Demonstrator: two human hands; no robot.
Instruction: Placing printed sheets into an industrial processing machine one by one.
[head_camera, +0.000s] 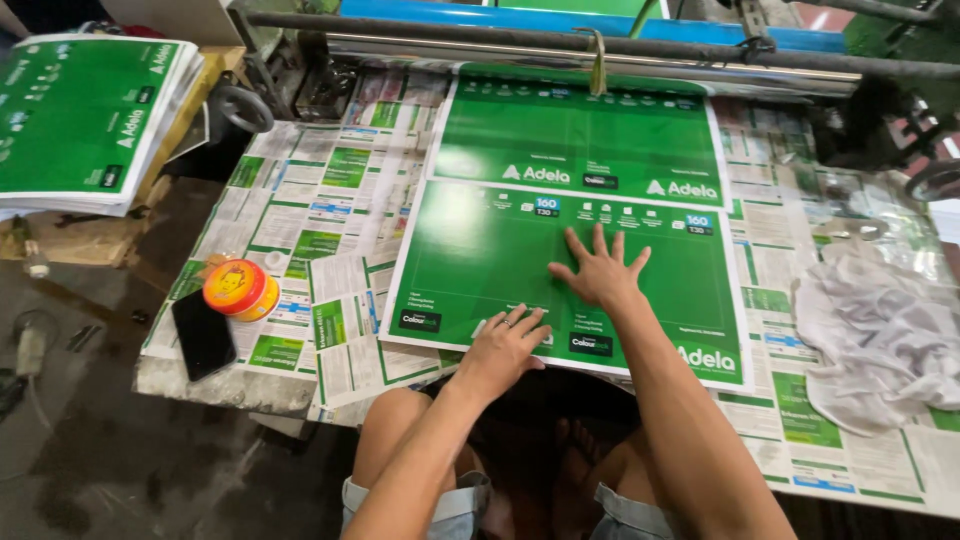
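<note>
A large glossy green printed sheet (480, 260) lies flat on the paper-covered worktable (300, 200), its far half running under a roller bar. My right hand (598, 270) presses flat on the sheet's middle with fingers spread. At the sheet's near edge my left hand (503, 345) rests on it, fingers bent down onto the paper, a ring on one finger. Neither hand grips anything.
A stack of the same green sheets (85, 115) sits at the far left. An orange round tin (240, 288) and a black phone (203, 335) lie at the table's left edge. A crumpled white cloth (880, 340) lies at right. Machine rollers (600, 45) run along the back.
</note>
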